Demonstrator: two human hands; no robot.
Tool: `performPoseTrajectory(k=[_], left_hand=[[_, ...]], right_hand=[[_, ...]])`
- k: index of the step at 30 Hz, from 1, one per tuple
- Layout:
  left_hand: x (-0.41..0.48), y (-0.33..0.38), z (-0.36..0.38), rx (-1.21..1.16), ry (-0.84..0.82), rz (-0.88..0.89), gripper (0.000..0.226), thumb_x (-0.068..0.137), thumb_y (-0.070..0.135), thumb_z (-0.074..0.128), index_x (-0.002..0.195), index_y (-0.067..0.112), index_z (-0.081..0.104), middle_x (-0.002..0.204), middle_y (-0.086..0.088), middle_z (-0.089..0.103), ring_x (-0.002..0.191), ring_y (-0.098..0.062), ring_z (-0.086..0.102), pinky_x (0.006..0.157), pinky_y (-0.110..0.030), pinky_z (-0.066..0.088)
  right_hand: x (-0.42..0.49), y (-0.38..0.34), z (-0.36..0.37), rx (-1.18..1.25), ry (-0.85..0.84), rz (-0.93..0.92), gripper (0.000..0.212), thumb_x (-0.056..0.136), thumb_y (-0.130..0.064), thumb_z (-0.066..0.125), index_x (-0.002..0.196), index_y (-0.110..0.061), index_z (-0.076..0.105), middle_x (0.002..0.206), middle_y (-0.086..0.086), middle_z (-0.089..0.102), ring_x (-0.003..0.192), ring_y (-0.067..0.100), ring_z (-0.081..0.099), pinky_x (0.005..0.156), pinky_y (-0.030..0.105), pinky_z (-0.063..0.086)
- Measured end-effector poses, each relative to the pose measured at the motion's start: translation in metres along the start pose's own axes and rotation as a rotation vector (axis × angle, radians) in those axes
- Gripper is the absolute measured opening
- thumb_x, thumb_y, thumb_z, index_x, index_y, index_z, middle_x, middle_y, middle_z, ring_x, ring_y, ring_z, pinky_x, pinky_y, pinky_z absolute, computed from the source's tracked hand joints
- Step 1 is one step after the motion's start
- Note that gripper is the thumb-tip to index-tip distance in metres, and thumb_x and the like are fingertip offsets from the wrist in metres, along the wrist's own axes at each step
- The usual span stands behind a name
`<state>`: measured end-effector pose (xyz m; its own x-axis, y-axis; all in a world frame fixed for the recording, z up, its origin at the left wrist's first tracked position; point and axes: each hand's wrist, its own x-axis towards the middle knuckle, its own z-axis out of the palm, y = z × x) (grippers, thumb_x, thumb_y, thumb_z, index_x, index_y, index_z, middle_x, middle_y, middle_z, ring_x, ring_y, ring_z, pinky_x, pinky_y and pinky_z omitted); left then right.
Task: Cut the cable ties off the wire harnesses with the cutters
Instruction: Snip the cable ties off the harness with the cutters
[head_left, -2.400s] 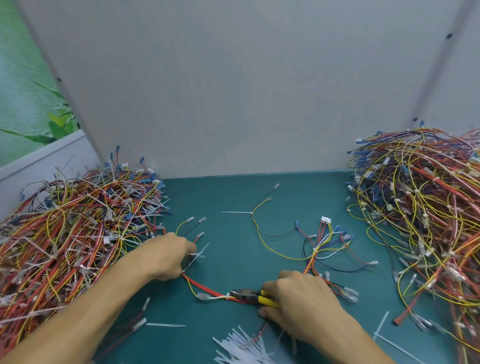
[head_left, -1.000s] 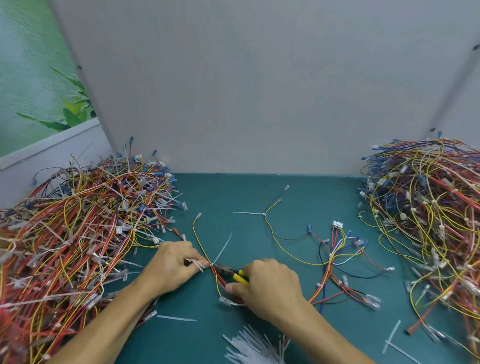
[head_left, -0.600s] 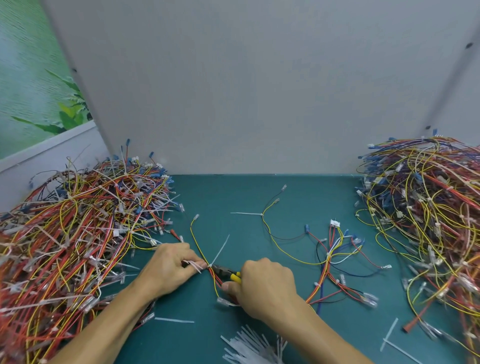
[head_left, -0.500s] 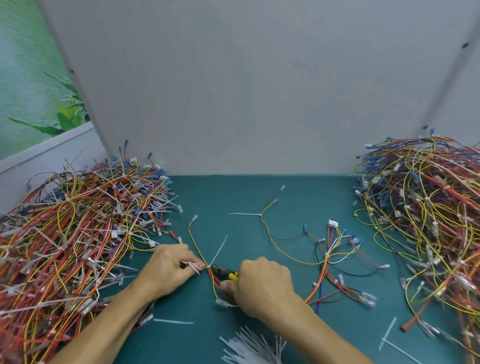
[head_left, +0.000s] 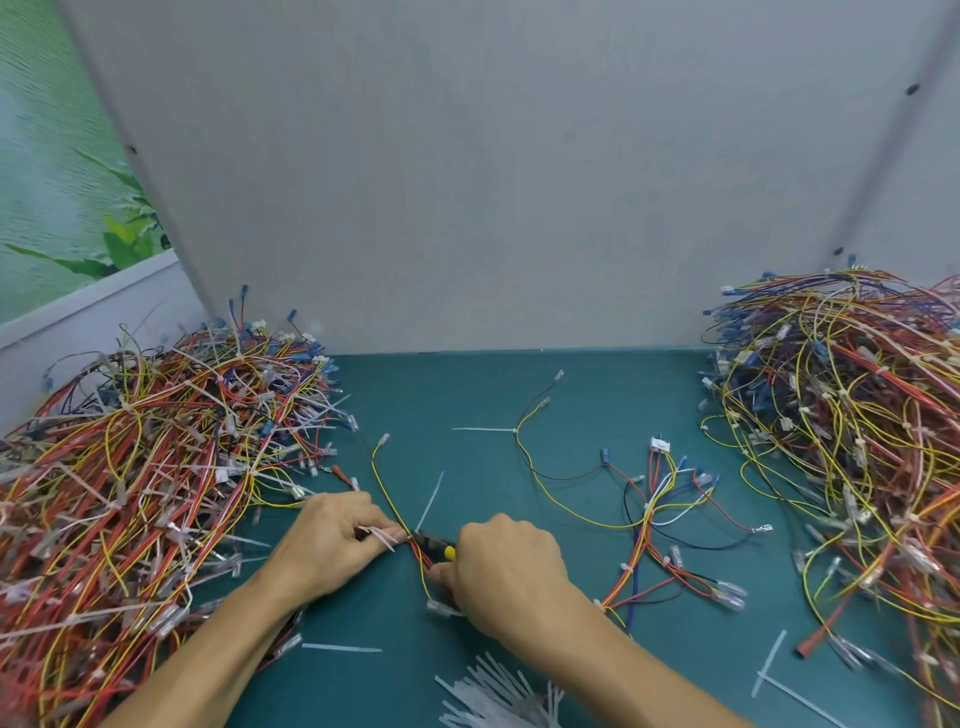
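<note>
While left hand (head_left: 332, 540) pinches wire harness (head_left: 422, 560), I see right hand (head_left: 506, 566) gripping cutters (head_left: 437, 544), tip pointing left at cable tie (head_left: 430, 500).

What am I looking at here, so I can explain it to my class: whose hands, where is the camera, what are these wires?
There is no machine: a person works with bare hands, filmed by a camera on their head, looking down. The left hand pinches a wire harness; the right hand grips yellow-handled cutters, tips at a white cable tie. On the green mat lie a left pile and a right pile of harnesses, one loose harness between them, and a heap of cut ties nearest the person.
</note>
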<state>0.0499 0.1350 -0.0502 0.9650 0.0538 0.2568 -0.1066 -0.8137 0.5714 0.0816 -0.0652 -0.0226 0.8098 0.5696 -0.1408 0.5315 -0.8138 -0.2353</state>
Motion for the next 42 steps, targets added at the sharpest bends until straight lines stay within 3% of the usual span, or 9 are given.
performPoseTrajectory(k=[6, 13, 17, 20, 23, 28, 31, 39, 42], left_hand=[[0.0, 0.005, -0.001, 0.049, -0.005, -0.043, 0.01, 0.074, 0.034, 0.076, 0.069, 0.025, 0.078, 0.063, 0.006, 0.067, 0.061, -0.011, 0.063, 0.061, -0.035, 0.05], [0.013, 0.017, -0.005, 0.084, -0.029, -0.071, 0.009, 0.074, 0.024, 0.08, 0.083, 0.024, 0.078, 0.073, 0.023, 0.067, 0.079, 0.009, 0.061, 0.069, -0.002, 0.039], [0.028, 0.033, -0.003, 0.133, -0.041, -0.027, 0.016, 0.077, 0.031, 0.078, 0.09, 0.023, 0.077, 0.086, 0.011, 0.073, 0.08, -0.006, 0.065, 0.074, -0.015, 0.044], [0.036, 0.037, 0.003, 0.152, -0.08, -0.032, 0.013, 0.079, 0.028, 0.077, 0.089, 0.021, 0.078, 0.087, 0.006, 0.075, 0.08, -0.006, 0.064, 0.072, -0.012, 0.041], [0.036, 0.035, 0.008, 0.141, -0.124, -0.092, 0.009, 0.078, 0.027, 0.076, 0.086, 0.023, 0.077, 0.083, 0.007, 0.074, 0.073, -0.001, 0.061, 0.065, -0.004, 0.037], [0.036, 0.033, 0.012, 0.07, -0.146, -0.192, 0.01, 0.08, 0.023, 0.074, 0.071, 0.023, 0.07, 0.067, 0.0, 0.069, 0.059, -0.007, 0.054, 0.059, -0.018, 0.038], [0.036, 0.032, 0.012, -0.028, -0.141, -0.226, 0.022, 0.081, 0.017, 0.074, 0.063, 0.025, 0.064, 0.052, 0.009, 0.06, 0.049, 0.001, 0.047, 0.052, -0.014, 0.035], [0.036, 0.026, 0.014, -0.147, -0.107, -0.286, 0.013, 0.082, 0.014, 0.073, 0.07, 0.013, 0.067, 0.041, 0.014, 0.048, 0.043, 0.0, 0.04, 0.048, -0.014, 0.031], [0.035, 0.026, 0.014, -0.299, -0.057, -0.349, 0.015, 0.085, 0.01, 0.069, 0.071, 0.01, 0.063, 0.042, 0.011, 0.04, 0.045, -0.006, 0.034, 0.051, -0.024, 0.03]], right_hand=[[0.0, -0.001, 0.005, -0.019, -0.052, -0.005, 0.04, 0.098, -0.044, 0.042, 0.1, -0.01, 0.062, 0.107, 0.015, 0.061, 0.099, 0.033, 0.059, 0.066, 0.034, 0.038], [-0.001, -0.003, 0.009, -0.064, -0.029, -0.018, 0.037, 0.099, -0.038, 0.042, 0.109, -0.009, 0.062, 0.113, 0.015, 0.059, 0.104, 0.033, 0.058, 0.069, 0.035, 0.039], [-0.002, -0.003, 0.011, -0.08, -0.024, -0.026, 0.038, 0.1, -0.038, 0.042, 0.113, -0.007, 0.059, 0.116, 0.017, 0.057, 0.107, 0.035, 0.058, 0.074, 0.039, 0.044], [-0.002, -0.004, 0.012, -0.085, -0.04, -0.016, 0.041, 0.097, -0.042, 0.047, 0.116, -0.007, 0.057, 0.118, 0.018, 0.055, 0.108, 0.036, 0.056, 0.082, 0.043, 0.046], [-0.002, -0.004, 0.012, -0.092, -0.046, -0.012, 0.043, 0.096, -0.044, 0.048, 0.118, -0.007, 0.056, 0.119, 0.018, 0.054, 0.109, 0.036, 0.056, 0.083, 0.044, 0.046], [-0.001, -0.003, 0.012, -0.106, -0.035, -0.037, 0.035, 0.099, -0.034, 0.047, 0.117, -0.006, 0.057, 0.118, 0.018, 0.055, 0.108, 0.036, 0.057, 0.077, 0.041, 0.044], [-0.002, -0.003, 0.009, -0.111, -0.031, -0.054, 0.035, 0.098, -0.034, 0.048, 0.116, -0.005, 0.057, 0.116, 0.018, 0.057, 0.107, 0.035, 0.057, 0.073, 0.04, 0.042], [-0.003, -0.003, 0.009, -0.118, -0.007, -0.079, 0.031, 0.098, -0.032, 0.049, 0.112, -0.006, 0.059, 0.114, 0.017, 0.06, 0.104, 0.035, 0.058, 0.069, 0.038, 0.039], [-0.002, -0.003, 0.011, -0.139, -0.005, -0.091, 0.036, 0.096, -0.037, 0.051, 0.113, -0.006, 0.06, 0.114, 0.016, 0.059, 0.105, 0.035, 0.057, 0.071, 0.039, 0.043]])
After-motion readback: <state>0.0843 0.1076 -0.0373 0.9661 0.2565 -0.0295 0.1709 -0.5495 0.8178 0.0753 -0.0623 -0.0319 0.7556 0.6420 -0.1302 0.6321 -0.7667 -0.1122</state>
